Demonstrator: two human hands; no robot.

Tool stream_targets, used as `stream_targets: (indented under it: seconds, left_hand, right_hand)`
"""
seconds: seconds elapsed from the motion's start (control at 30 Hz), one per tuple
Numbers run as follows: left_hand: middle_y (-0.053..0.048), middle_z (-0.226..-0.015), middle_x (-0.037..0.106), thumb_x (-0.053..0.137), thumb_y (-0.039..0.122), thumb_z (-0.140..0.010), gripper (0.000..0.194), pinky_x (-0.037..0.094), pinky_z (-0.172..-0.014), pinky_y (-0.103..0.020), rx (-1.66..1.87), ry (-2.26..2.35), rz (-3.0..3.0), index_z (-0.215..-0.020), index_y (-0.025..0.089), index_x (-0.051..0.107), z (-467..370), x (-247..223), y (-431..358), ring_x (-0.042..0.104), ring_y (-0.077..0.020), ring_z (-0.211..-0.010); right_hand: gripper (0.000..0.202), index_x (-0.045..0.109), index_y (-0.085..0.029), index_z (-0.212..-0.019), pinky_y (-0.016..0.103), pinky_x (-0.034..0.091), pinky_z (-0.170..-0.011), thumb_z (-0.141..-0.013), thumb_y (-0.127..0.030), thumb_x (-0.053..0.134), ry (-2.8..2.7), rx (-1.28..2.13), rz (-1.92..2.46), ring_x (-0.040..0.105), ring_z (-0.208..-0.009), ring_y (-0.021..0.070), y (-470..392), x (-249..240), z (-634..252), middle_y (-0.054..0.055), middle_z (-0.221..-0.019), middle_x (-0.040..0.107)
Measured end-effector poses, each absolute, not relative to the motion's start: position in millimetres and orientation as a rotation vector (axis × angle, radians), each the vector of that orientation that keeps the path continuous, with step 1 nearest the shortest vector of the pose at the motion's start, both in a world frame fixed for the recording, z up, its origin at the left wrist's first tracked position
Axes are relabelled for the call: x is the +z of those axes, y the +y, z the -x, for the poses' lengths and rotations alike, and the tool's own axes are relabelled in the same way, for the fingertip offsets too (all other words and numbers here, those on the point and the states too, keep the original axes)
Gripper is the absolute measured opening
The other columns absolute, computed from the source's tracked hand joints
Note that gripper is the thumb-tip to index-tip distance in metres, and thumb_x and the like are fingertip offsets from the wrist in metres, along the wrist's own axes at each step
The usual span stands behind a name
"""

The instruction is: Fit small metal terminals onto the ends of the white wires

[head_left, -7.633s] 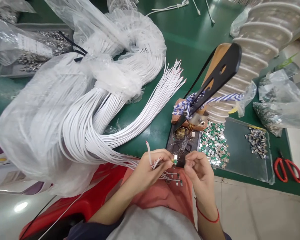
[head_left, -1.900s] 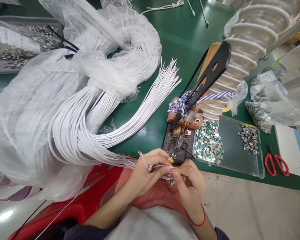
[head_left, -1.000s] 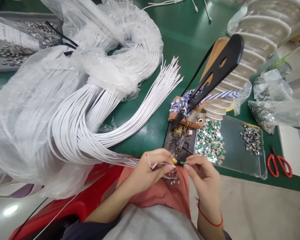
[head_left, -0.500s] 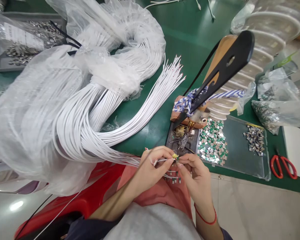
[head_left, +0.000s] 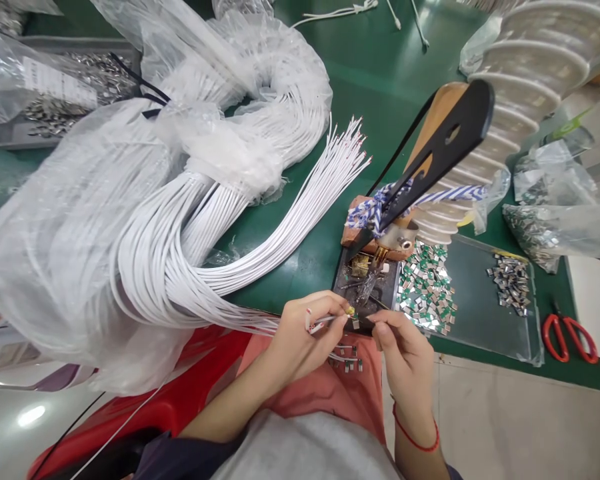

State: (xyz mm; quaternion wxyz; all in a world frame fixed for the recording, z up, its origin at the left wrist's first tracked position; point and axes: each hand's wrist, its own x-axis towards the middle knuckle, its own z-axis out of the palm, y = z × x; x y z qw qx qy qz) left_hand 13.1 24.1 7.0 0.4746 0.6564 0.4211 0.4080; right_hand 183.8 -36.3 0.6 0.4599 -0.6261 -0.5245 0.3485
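My left hand [head_left: 310, 333] is closed around white cable ends, one with exposed wires at the fingertips. A small connector [head_left: 355, 324] with green and metal parts shows just beyond that thumb and index finger. A dab of yellow shows beside the same fingertips. To the right, my right hand [head_left: 405, 347] is apart from the left, thumb and index finger drawn together; whatever lies between them is too small to name. Below the hands, several cables with finished metal connectors [head_left: 350, 363] hang over the salmon-coloured cloth on my lap.
A big bundle of white cables [head_left: 280, 240], partly in plastic, fills the left. Ahead stand a tied black-handled tool [head_left: 440, 147] and a ribbed clear hose [head_left: 520, 73]. A tray [head_left: 480, 320] holds small green boards [head_left: 425, 287] and metal shells [head_left: 511, 283]. Red-handled scissors [head_left: 570, 337] lie right.
My right hand has moved right, away from the left fingertips, opening a gap between the hands. The small connector now shows by the left fingertips. The left hand stays nearly in place.
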Motion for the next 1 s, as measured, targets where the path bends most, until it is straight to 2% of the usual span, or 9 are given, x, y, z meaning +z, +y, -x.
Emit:
stream_targets:
  seconds: [0.13, 0.33, 0.53, 0.73, 0.9, 1.0]
  left_hand:
    - [-0.004, -0.079, 0.074, 0.058, 0.005, -0.086, 0.020, 0.052, -0.064, -0.019, 1.024, 0.997, -1.648, -0.070, 0.016, 0.063, -14.4, 5.9, 25.4, 0.069, -0.0124, -0.069]
    - [-0.004, -0.081, 0.072, 0.057, 0.004, -0.086, 0.020, 0.049, -0.057, -0.017, 1.036, 1.008, -1.652, -0.070, 0.017, 0.060, -15.4, 7.2, 26.7, 0.067, -0.0115, -0.068]
    - [-0.003, -0.080, 0.071, 0.059, 0.004, -0.085, 0.019, 0.050, -0.060, -0.018, 1.106, 0.980, -1.641, -0.072, 0.017, 0.061, -16.0, 10.5, 27.2, 0.065, -0.0106, -0.066]
    - [-0.003, -0.076, 0.072, 0.060, 0.002, -0.082, 0.020, 0.051, -0.061, -0.018, 1.115, 1.011, -1.558, -0.068, 0.016, 0.063, -18.2, 15.4, 27.5, 0.067, -0.0112, -0.065]
    - [-0.005, -0.078, 0.074, 0.060, 0.007, -0.083, 0.019, 0.051, -0.059, -0.021, 1.060, 1.059, -1.516, -0.067, 0.016, 0.064, -16.7, 13.3, 25.9, 0.067, -0.0130, -0.063]
    - [-0.007, -0.079, 0.075, 0.060, 0.009, -0.084, 0.018, 0.052, -0.059, -0.022, 1.042, 1.054, -1.506, -0.068, 0.016, 0.065, -15.2, 10.2, 24.3, 0.068, -0.0140, -0.065]
  right_hand:
    - [0.008, 0.061, -0.025, -0.092, 0.020, 0.044, -0.053, -0.098, -0.021, 0.059, -1.204, 0.961, 1.519, 0.054, -0.056, 0.0115, -33.3, -2.2, -178.5, -0.006, -0.065, 0.057]
    - [0.012, 0.059, -0.024, -0.085, 0.024, 0.051, -0.068, -0.095, -0.018, 0.062, -1.172, 0.891, 1.401, 0.064, -0.080, 0.0160, -23.0, -4.8, -166.4, 0.001, -0.086, 0.066]
    - [0.012, 0.062, -0.024, -0.087, 0.026, 0.053, -0.073, -0.094, -0.014, 0.064, -1.149, 0.860, 1.362, 0.066, -0.086, 0.0162, -22.7, -3.6, -160.8, 0.002, -0.091, 0.068]
    - [0.011, 0.061, -0.025, -0.089, 0.025, 0.052, -0.070, -0.096, -0.015, 0.062, -1.171, 0.803, 1.387, 0.065, -0.085, 0.0157, -24.7, -4.0, -162.8, 0.001, -0.092, 0.065]
    - [0.005, 0.063, -0.024, -0.093, 0.023, 0.043, -0.053, -0.095, -0.019, 0.063, -1.381, 0.823, 1.528, 0.054, -0.064, 0.0132, -26.5, -1.0, -170.4, -0.002, -0.081, 0.055]
    - [0.013, 0.061, -0.023, -0.087, 0.024, 0.043, -0.055, -0.098, -0.019, 0.057, -1.506, 0.892, 1.507, 0.054, -0.064, 0.0139, -25.5, 3.2, -172.7, -0.001, -0.079, 0.056]
